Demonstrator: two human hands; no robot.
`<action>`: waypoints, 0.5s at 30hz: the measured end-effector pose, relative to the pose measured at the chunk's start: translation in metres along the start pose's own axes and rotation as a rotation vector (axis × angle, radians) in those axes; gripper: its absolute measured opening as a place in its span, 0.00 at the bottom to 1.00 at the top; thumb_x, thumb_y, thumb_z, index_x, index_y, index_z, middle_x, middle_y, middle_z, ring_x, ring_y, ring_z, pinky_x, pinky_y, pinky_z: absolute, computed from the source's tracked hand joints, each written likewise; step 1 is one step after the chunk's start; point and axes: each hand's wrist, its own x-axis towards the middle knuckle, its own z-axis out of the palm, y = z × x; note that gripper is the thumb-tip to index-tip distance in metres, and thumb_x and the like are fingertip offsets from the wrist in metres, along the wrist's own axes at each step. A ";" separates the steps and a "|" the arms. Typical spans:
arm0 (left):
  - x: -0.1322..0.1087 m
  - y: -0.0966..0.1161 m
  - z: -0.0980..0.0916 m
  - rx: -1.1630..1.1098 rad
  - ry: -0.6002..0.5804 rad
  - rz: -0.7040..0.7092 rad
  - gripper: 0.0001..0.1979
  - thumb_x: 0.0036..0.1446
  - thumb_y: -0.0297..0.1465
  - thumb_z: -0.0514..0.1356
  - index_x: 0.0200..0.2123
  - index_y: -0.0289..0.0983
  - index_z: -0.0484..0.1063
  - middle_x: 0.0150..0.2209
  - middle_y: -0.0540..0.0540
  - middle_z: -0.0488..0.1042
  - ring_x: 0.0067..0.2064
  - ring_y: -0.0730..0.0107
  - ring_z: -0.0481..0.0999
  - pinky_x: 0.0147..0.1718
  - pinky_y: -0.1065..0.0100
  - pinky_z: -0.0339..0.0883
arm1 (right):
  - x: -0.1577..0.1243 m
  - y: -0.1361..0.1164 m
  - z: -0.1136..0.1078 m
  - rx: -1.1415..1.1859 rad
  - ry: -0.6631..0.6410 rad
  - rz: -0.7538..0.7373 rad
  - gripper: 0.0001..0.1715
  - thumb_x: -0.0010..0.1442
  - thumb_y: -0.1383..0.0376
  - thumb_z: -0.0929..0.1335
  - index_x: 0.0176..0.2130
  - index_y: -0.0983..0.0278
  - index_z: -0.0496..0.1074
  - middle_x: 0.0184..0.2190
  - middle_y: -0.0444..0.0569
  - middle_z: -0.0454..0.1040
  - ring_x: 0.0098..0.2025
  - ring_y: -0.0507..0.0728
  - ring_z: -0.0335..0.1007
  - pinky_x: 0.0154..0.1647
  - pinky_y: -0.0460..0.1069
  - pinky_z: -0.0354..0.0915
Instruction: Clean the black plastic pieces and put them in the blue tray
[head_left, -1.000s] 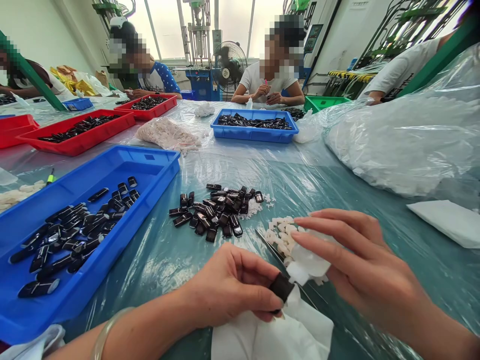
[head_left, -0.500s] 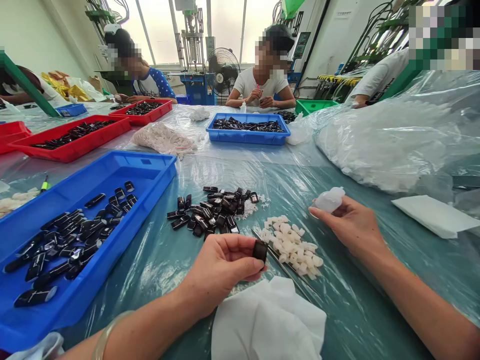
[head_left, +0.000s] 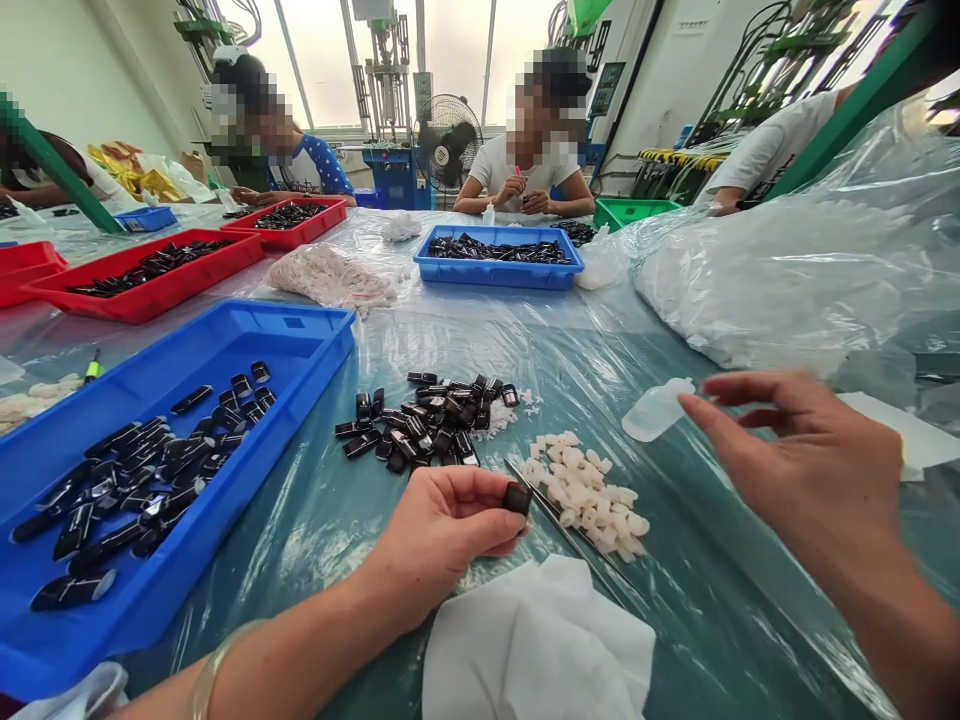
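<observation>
Between the thumb and fingers of my left hand (head_left: 457, 525) is a small black plastic piece (head_left: 517, 497). My right hand (head_left: 806, 470) is open, thumb and fingers apart, close to the narrow end of a small translucent white squeeze bottle (head_left: 651, 412) lying on the table. Whether the thumb still touches the bottle I cannot tell. Beyond my left hand lies a heap of black pieces (head_left: 420, 418). Beside it are a pile of small off-white pieces (head_left: 589, 490) and a thin metal tool (head_left: 559, 522), probably tweezers. A white cloth (head_left: 536, 645) lies in front of me.
At left stands a blue tray (head_left: 292, 345) holding longer black parts. Red trays (head_left: 142, 308) and another blue tray (head_left: 499, 275) stand farther back. A large clear plastic bag (head_left: 780, 260) bulges at right. Co-workers sit across the plastic-covered table (head_left: 480, 350).
My right hand has let the white bottle down onto the table and moved right, its fingers spreading. My left hand keeps the black piece almost where it was.
</observation>
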 end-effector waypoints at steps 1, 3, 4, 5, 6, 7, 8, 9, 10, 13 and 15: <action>0.000 0.000 0.000 -0.004 -0.001 -0.003 0.12 0.37 0.30 0.69 0.28 0.32 0.76 0.26 0.46 0.76 0.30 0.72 0.74 0.33 0.70 0.67 | -0.003 -0.004 -0.003 0.008 -0.093 -0.062 0.08 0.50 0.61 0.70 0.31 0.61 0.72 0.28 0.50 0.74 0.27 0.57 0.69 0.28 0.51 0.65; 0.001 -0.001 -0.001 0.002 -0.006 -0.012 0.13 0.36 0.31 0.70 0.28 0.32 0.76 0.26 0.46 0.76 0.29 0.72 0.74 0.33 0.70 0.67 | -0.008 -0.007 -0.003 0.046 -0.337 -0.213 0.03 0.51 0.64 0.69 0.27 0.60 0.73 0.24 0.46 0.74 0.22 0.54 0.68 0.23 0.48 0.64; 0.001 -0.002 -0.001 0.007 -0.009 -0.017 0.13 0.35 0.31 0.70 0.28 0.32 0.75 0.26 0.46 0.75 0.29 0.72 0.74 0.33 0.70 0.67 | -0.009 -0.007 0.000 0.060 -0.438 -0.263 0.03 0.52 0.65 0.68 0.28 0.60 0.73 0.25 0.46 0.75 0.21 0.53 0.68 0.21 0.47 0.63; 0.001 -0.002 -0.001 0.012 -0.011 -0.021 0.14 0.35 0.31 0.70 0.28 0.32 0.75 0.26 0.46 0.76 0.29 0.72 0.73 0.33 0.70 0.67 | -0.011 -0.006 0.004 0.068 -0.517 -0.292 0.04 0.52 0.66 0.68 0.28 0.60 0.74 0.26 0.46 0.75 0.21 0.52 0.68 0.20 0.46 0.63; 0.001 -0.002 -0.002 0.017 -0.015 -0.025 0.14 0.34 0.32 0.70 0.27 0.32 0.75 0.26 0.46 0.76 0.29 0.72 0.73 0.33 0.70 0.67 | -0.012 -0.004 0.009 0.068 -0.572 -0.299 0.05 0.52 0.67 0.67 0.29 0.60 0.75 0.27 0.46 0.76 0.21 0.52 0.68 0.20 0.46 0.63; 0.001 -0.003 -0.002 0.019 -0.017 -0.028 0.14 0.35 0.32 0.70 0.28 0.32 0.75 0.26 0.46 0.76 0.29 0.72 0.73 0.33 0.70 0.67 | -0.013 -0.003 0.014 0.064 -0.620 -0.305 0.06 0.52 0.67 0.67 0.28 0.61 0.75 0.27 0.46 0.75 0.21 0.52 0.69 0.20 0.46 0.63; 0.001 -0.003 -0.002 0.021 -0.023 -0.028 0.14 0.35 0.32 0.70 0.28 0.31 0.75 0.26 0.46 0.76 0.29 0.73 0.73 0.32 0.70 0.67 | -0.013 -0.001 0.017 0.058 -0.659 -0.306 0.06 0.52 0.67 0.67 0.27 0.61 0.75 0.26 0.46 0.75 0.21 0.52 0.69 0.20 0.46 0.63; 0.002 -0.003 -0.003 0.021 -0.029 -0.027 0.14 0.35 0.31 0.70 0.28 0.31 0.75 0.26 0.45 0.76 0.29 0.73 0.73 0.32 0.70 0.67 | -0.013 -0.001 0.019 0.050 -0.687 -0.300 0.07 0.52 0.67 0.67 0.25 0.62 0.74 0.25 0.46 0.74 0.21 0.53 0.68 0.19 0.46 0.62; 0.002 -0.004 -0.003 0.020 -0.036 -0.026 0.13 0.36 0.31 0.70 0.28 0.31 0.75 0.26 0.45 0.76 0.29 0.73 0.73 0.32 0.70 0.66 | -0.013 -0.001 0.020 0.042 -0.704 -0.288 0.08 0.51 0.66 0.67 0.23 0.62 0.74 0.23 0.46 0.73 0.21 0.53 0.68 0.19 0.46 0.61; 0.002 -0.006 -0.002 0.015 -0.053 -0.020 0.12 0.37 0.29 0.69 0.28 0.31 0.75 0.26 0.45 0.76 0.28 0.73 0.72 0.31 0.70 0.66 | -0.014 -0.007 0.014 0.033 -0.689 -0.222 0.10 0.51 0.64 0.67 0.21 0.62 0.72 0.17 0.45 0.72 0.18 0.53 0.66 0.17 0.46 0.58; 0.002 -0.007 -0.002 0.005 -0.069 -0.017 0.11 0.37 0.27 0.68 0.28 0.31 0.75 0.26 0.46 0.76 0.28 0.74 0.72 0.31 0.71 0.65 | -0.018 -0.015 0.007 0.044 -0.628 -0.176 0.10 0.52 0.61 0.67 0.24 0.62 0.73 0.19 0.45 0.73 0.20 0.54 0.68 0.20 0.47 0.60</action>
